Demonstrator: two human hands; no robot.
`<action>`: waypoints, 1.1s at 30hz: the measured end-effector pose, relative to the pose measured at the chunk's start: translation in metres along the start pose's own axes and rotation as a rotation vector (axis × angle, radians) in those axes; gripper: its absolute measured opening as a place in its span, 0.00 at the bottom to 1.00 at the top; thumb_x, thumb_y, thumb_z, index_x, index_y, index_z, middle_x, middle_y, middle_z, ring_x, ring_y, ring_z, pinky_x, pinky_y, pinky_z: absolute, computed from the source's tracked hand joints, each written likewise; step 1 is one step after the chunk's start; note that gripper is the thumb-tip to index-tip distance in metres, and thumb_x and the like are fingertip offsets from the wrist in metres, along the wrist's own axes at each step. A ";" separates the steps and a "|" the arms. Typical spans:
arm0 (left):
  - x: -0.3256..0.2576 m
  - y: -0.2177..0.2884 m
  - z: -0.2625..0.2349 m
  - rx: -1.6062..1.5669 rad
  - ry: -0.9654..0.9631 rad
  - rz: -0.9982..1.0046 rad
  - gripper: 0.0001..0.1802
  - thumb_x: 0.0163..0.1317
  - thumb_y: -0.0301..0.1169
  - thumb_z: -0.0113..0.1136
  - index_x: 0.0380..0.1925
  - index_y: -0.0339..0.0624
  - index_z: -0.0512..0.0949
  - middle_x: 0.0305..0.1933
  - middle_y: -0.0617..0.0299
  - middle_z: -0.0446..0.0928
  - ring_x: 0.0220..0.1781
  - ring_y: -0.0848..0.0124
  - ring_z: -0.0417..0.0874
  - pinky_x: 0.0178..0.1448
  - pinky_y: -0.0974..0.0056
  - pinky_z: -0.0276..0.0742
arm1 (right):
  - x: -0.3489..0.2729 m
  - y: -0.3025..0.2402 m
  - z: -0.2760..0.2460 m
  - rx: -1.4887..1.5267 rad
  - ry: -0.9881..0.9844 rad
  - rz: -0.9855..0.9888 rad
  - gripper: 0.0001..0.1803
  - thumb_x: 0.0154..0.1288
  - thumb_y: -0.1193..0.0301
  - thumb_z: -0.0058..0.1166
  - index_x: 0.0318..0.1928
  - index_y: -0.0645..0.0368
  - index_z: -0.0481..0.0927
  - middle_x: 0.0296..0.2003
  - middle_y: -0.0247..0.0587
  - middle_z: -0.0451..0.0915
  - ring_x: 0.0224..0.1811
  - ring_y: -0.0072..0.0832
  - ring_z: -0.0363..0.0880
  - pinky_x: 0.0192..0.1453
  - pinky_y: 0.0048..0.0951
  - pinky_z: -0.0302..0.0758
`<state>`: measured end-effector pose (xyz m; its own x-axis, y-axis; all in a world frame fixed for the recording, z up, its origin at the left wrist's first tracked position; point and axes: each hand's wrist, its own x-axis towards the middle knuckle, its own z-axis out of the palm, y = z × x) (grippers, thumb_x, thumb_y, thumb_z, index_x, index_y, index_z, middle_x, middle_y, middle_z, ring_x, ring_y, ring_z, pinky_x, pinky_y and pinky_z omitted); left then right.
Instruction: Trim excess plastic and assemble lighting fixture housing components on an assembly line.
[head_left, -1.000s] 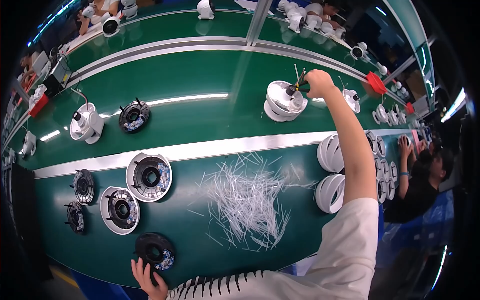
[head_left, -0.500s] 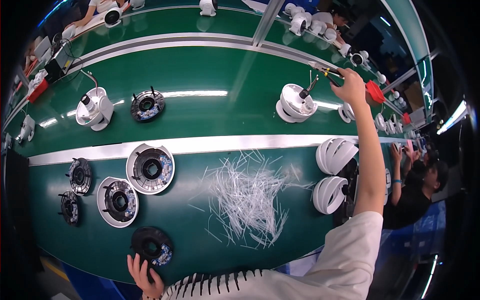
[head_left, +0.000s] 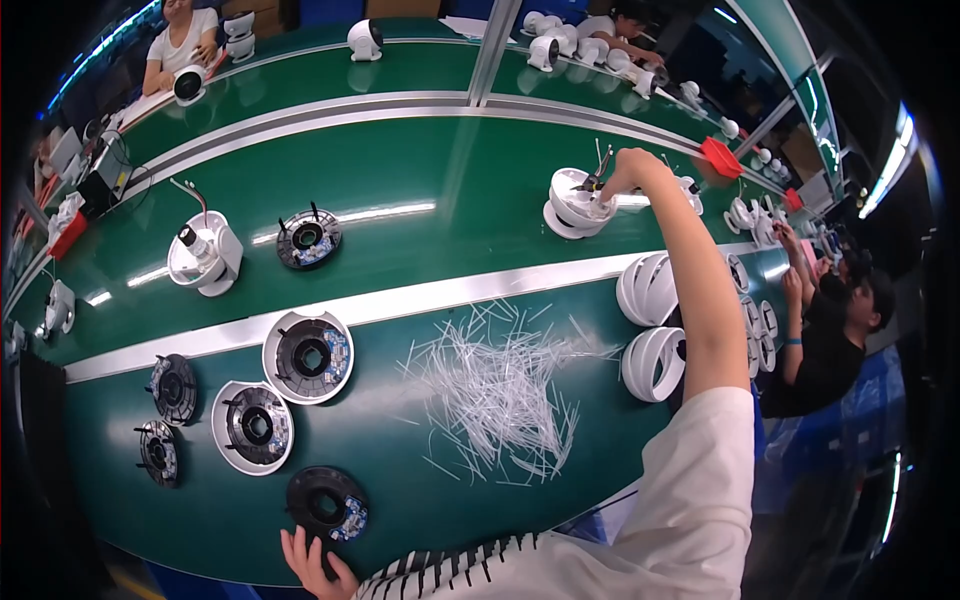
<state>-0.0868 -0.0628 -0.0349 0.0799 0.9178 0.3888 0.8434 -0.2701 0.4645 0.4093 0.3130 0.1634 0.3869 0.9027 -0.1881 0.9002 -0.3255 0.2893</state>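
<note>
The right hand [head_left: 628, 172] reaches far out over the green desk [head_left: 420, 160] with the arm fully stretched, its fingers closed around a small dark tool [head_left: 598, 180] whose tip points down into a white dome-shaped housing [head_left: 575, 205]. That housing sits on the far strip of the desk, beyond the silvery band [head_left: 450, 297] that runs across it, and lies directly under and just left of the hand, with the fingers touching or almost touching its upper rim; the exact contact is too small to tell. The left hand [head_left: 312, 562] stays close to the body at the near edge of the desk, fingers spread and pressed on the lower rim of a black ring-shaped part [head_left: 325, 503] that carries a small blue circuit board. Between the two hands, on the near strip, lies a loose heap of thin white plastic ties [head_left: 500, 385]. To the right of the heap, beside the outstretched forearm, two stacks of white ribbed shells [head_left: 650, 325] stand on edge. Left of the heap lie two white round bases with black inner rings [head_left: 305, 355], and farther left two small black discs [head_left: 170, 385]. On the far strip a white camera unit on a stand [head_left: 203, 257] and a black round part [head_left: 307, 238] sit well apart from the housing. Other people work at the desk's right end and far side.
</note>
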 end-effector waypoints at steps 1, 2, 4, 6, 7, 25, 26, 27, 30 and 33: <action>-0.001 0.001 -0.001 0.005 -0.007 -0.001 0.20 0.50 0.19 0.43 0.47 0.33 0.65 0.56 0.40 0.61 0.60 0.37 0.54 0.59 0.43 0.52 | 0.005 0.000 0.001 0.006 -0.045 0.034 0.29 0.23 0.56 0.66 0.32 0.60 0.81 0.29 0.42 0.80 0.31 0.33 0.79 0.37 0.29 0.75; 0.000 0.000 -0.002 0.001 -0.008 0.002 0.20 0.50 0.19 0.43 0.47 0.33 0.65 0.56 0.40 0.61 0.60 0.37 0.54 0.59 0.43 0.52 | 0.010 0.000 0.002 0.011 -0.091 0.068 0.30 0.23 0.56 0.67 0.33 0.58 0.81 0.30 0.42 0.80 0.32 0.33 0.79 0.37 0.29 0.75; 0.002 0.001 -0.005 0.017 -0.031 -0.047 0.20 0.50 0.19 0.43 0.47 0.33 0.65 0.56 0.41 0.61 0.60 0.38 0.54 0.59 0.43 0.52 | 0.019 -0.002 0.004 0.003 -0.110 0.087 0.30 0.24 0.56 0.67 0.35 0.58 0.80 0.32 0.42 0.79 0.33 0.33 0.79 0.38 0.28 0.75; 0.004 -0.001 -0.005 0.011 -0.029 -0.048 0.20 0.50 0.19 0.44 0.47 0.33 0.65 0.56 0.41 0.61 0.60 0.38 0.54 0.59 0.43 0.52 | 0.026 -0.003 0.009 -0.008 -0.131 0.103 0.31 0.24 0.56 0.67 0.36 0.57 0.80 0.35 0.42 0.79 0.35 0.33 0.79 0.38 0.28 0.75; 0.005 -0.002 -0.004 0.010 -0.024 -0.049 0.20 0.51 0.19 0.44 0.47 0.34 0.65 0.56 0.41 0.61 0.60 0.38 0.54 0.59 0.43 0.51 | 0.028 -0.003 0.011 -0.013 -0.123 0.095 0.31 0.25 0.56 0.67 0.37 0.57 0.80 0.37 0.43 0.78 0.37 0.34 0.78 0.40 0.29 0.75; 0.005 -0.003 0.006 0.026 -0.047 -0.065 0.20 0.51 0.19 0.44 0.47 0.34 0.65 0.56 0.41 0.61 0.60 0.38 0.55 0.59 0.44 0.52 | 0.047 0.017 0.027 -0.065 -0.115 0.200 0.34 0.31 0.61 0.65 0.45 0.58 0.75 0.46 0.44 0.74 0.47 0.41 0.74 0.51 0.48 0.68; 0.005 -0.002 0.006 0.027 -0.048 -0.064 0.20 0.51 0.19 0.44 0.47 0.34 0.65 0.56 0.41 0.61 0.60 0.38 0.55 0.59 0.44 0.52 | 0.048 0.019 0.028 -0.048 -0.121 0.208 0.33 0.31 0.62 0.65 0.45 0.59 0.75 0.47 0.44 0.73 0.47 0.41 0.74 0.51 0.47 0.69; 0.006 -0.002 0.007 0.025 -0.049 -0.066 0.20 0.51 0.19 0.44 0.47 0.33 0.65 0.56 0.41 0.61 0.60 0.38 0.55 0.60 0.44 0.51 | 0.049 0.021 0.030 -0.047 -0.123 0.207 0.33 0.31 0.62 0.65 0.45 0.59 0.75 0.47 0.44 0.73 0.47 0.41 0.74 0.51 0.47 0.69; 0.008 -0.001 0.008 0.025 -0.052 -0.068 0.20 0.51 0.19 0.44 0.47 0.33 0.65 0.56 0.41 0.61 0.60 0.38 0.55 0.60 0.44 0.51 | 0.046 0.022 0.035 -0.102 0.039 0.202 0.28 0.27 0.61 0.65 0.36 0.58 0.79 0.38 0.45 0.78 0.41 0.35 0.77 0.45 0.30 0.74; 0.008 0.000 0.006 0.021 -0.054 -0.067 0.20 0.51 0.19 0.44 0.47 0.33 0.65 0.56 0.41 0.61 0.60 0.38 0.55 0.60 0.45 0.51 | 0.044 0.024 0.038 -0.125 0.067 0.204 0.27 0.28 0.62 0.64 0.36 0.59 0.79 0.38 0.45 0.78 0.42 0.36 0.77 0.45 0.31 0.74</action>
<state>-0.0827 -0.0536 -0.0366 0.0509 0.9482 0.3134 0.8589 -0.2017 0.4707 0.4553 0.3347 0.1262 0.5402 0.8399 -0.0525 0.7715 -0.4694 0.4294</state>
